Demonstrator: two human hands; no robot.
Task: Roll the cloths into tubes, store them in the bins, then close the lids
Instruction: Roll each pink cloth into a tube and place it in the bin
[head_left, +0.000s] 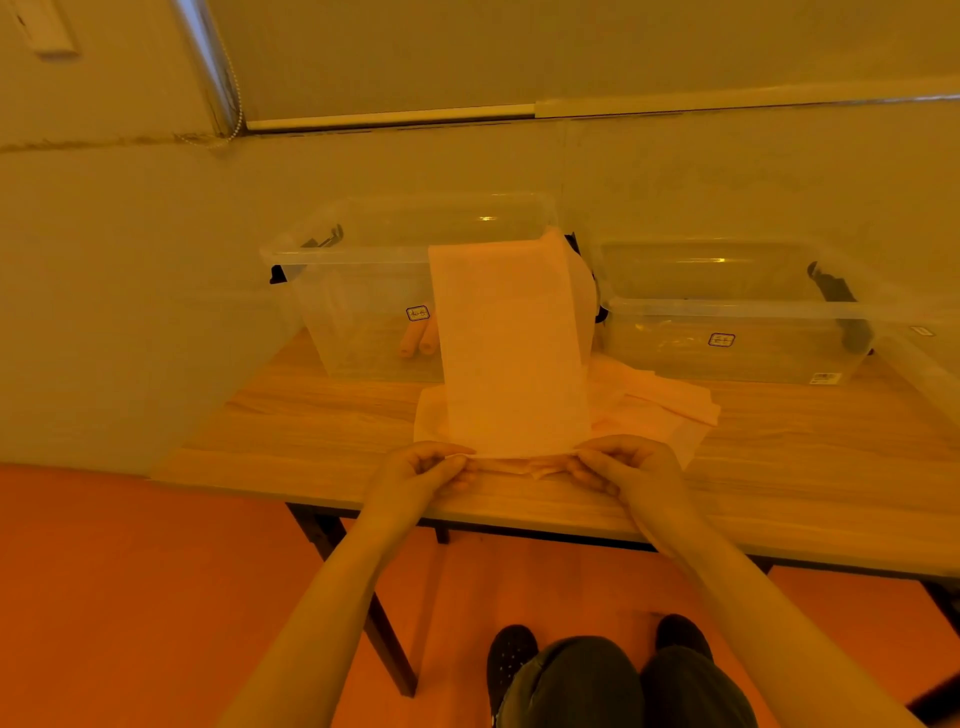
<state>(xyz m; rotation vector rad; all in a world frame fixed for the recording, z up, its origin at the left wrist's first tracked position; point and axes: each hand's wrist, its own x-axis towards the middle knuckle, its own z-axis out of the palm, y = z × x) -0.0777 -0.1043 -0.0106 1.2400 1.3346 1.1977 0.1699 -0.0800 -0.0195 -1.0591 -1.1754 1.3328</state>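
Observation:
A long pale cloth (511, 353) lies from the table's front up over the rim of the left clear bin (358, 291). My left hand (426, 467) and my right hand (623, 465) each pinch one end of its near edge, which is curled into a thin first turn. Under it lies a pile of more pale cloths (654, 402). Two rolled cloth tubes (421, 338) lie inside the left bin. The right clear bin (737, 332) stands open beside it; I cannot tell what it holds.
The wooden table (291, 415) stands against a wall, with both bins at its back. The bins have dark latches at their ends. No lids are plainly visible. The person's knees and shoes show below the table's front edge, over an orange floor.

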